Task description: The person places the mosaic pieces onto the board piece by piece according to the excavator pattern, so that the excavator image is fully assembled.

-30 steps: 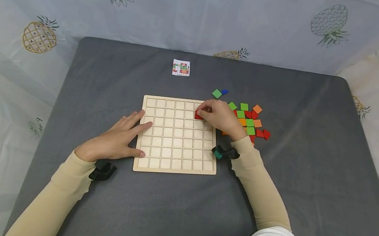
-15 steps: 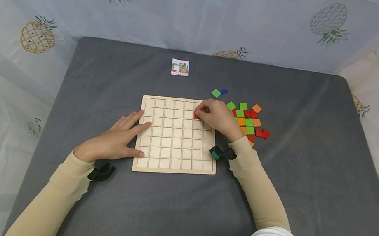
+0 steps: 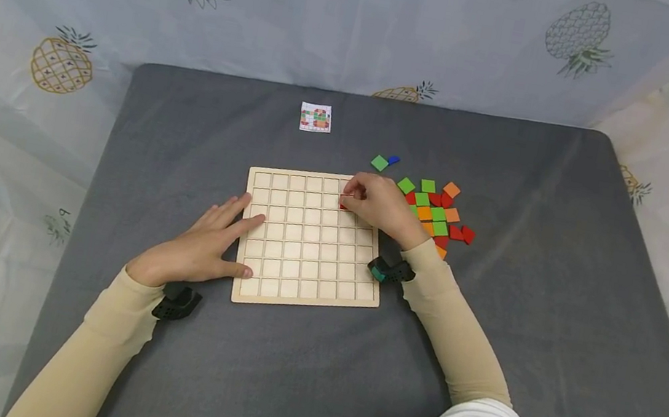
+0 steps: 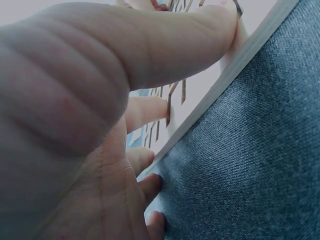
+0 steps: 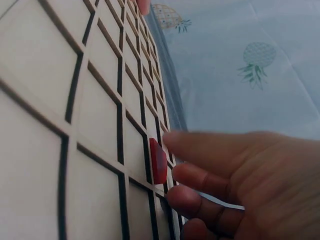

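A pale wooden grid board (image 3: 298,250) lies on the grey-covered table. My left hand (image 3: 195,248) rests along its left edge with fingers spread; the thumb and index finger lie on the board, as the left wrist view also shows. At the board's upper right, my right hand (image 3: 384,206) hovers over a small red tile (image 5: 158,162). That tile sits in or on a cell, slightly tilted. Beside it the thumb and fingers (image 5: 187,197) are parted, their tips close to the tile; whether any touches it is hard to see.
Right of the board lie several loose green, orange and red tiles (image 3: 438,213), partly hidden by the right hand. A green tile (image 3: 380,163) and a blue tile (image 3: 393,160) lie above them. A small printed pattern card (image 3: 316,117) lies near the table's far edge.
A second ago the right fingertips pinched the red tile over the upper-right cells; now they are parted beside it and less red shows. The left hand stays put. The whole view shifts slightly.
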Motion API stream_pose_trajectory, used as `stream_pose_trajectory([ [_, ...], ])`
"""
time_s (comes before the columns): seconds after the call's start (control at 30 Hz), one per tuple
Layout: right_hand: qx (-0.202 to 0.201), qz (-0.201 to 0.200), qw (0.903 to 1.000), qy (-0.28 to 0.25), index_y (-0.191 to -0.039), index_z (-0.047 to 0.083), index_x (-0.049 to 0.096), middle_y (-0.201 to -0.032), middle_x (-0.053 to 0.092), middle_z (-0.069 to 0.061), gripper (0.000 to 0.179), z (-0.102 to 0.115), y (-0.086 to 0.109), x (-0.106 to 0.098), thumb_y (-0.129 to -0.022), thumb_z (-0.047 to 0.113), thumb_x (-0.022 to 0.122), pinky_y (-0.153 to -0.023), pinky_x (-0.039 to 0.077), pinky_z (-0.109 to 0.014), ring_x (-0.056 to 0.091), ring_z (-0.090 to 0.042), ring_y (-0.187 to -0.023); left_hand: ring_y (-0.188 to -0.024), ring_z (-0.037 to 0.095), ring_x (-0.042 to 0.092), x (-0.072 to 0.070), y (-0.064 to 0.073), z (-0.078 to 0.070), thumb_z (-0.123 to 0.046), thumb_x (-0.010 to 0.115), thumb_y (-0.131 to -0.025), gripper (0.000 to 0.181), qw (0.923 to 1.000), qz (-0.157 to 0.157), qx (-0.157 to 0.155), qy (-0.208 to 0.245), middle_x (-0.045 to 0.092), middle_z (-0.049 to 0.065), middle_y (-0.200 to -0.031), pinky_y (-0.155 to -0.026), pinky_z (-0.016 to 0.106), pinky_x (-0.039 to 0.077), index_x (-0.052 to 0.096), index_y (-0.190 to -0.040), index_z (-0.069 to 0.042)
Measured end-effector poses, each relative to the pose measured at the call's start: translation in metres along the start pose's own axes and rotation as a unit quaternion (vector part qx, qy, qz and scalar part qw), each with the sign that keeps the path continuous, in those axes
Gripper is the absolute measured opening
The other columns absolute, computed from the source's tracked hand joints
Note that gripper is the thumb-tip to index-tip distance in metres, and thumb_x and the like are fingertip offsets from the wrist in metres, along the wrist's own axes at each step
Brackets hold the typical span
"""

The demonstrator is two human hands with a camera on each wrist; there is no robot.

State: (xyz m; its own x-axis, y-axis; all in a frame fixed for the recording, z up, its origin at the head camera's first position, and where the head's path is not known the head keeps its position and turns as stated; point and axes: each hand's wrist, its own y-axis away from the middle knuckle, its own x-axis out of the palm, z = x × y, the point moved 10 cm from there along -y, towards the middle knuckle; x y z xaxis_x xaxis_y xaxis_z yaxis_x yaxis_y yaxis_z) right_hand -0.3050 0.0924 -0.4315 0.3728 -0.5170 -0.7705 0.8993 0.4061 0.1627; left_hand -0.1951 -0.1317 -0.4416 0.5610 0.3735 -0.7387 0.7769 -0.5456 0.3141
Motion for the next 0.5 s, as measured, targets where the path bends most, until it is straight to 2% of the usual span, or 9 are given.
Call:
stream_pose_trajectory([
  [0.13, 0.003, 0.000, 0.9995, -0.032, -0.118, 0.009, 0.066, -0.089, 0.060, -0.005, 0.033, 0.000, 0.000, -0.005, -0.097, 0.034, 0.068, -0.060, 0.040, -0.029, 0.051, -0.021, -0.070, -0.157, 0.047, -0.001, 0.000, 0.001, 0.000, -0.031, 0.079, -0.089, 0.091, 1.0000, -0.003, 0.003, -0.001, -0.003, 0.022, -0.171, -0.124, 0.067, 0.002, 0.029, -0.161, -0.010],
  [0.33, -0.005, -0.037, 0.9973, -0.063, -0.119, 0.009, 0.069, -0.093, 0.062, -0.008, 0.027, -0.004, 0.009, -0.033, -0.101, 0.029, 0.063, -0.060, 0.040, -0.032, 0.050, -0.024, -0.073, -0.157, 0.047, -0.001, 0.000, 0.000, 0.000, -0.032, 0.079, -0.088, 0.091, 1.0000, -0.004, 0.004, -0.002, -0.003, 0.021, -0.171, -0.124, 0.067, 0.003, 0.029, -0.161, -0.010],
  [0.5, 0.029, -0.056, 0.9958, -0.067, -0.121, 0.011, 0.068, -0.100, 0.064, -0.008, 0.027, -0.021, 0.016, -0.054, -0.103, 0.029, 0.060, -0.064, 0.043, -0.033, 0.052, -0.024, -0.078, -0.157, 0.047, -0.001, -0.001, 0.000, 0.000, -0.032, 0.079, -0.088, 0.090, 1.0000, -0.005, 0.005, -0.003, -0.002, 0.021, -0.171, -0.124, 0.066, 0.003, 0.029, -0.160, -0.009],
])
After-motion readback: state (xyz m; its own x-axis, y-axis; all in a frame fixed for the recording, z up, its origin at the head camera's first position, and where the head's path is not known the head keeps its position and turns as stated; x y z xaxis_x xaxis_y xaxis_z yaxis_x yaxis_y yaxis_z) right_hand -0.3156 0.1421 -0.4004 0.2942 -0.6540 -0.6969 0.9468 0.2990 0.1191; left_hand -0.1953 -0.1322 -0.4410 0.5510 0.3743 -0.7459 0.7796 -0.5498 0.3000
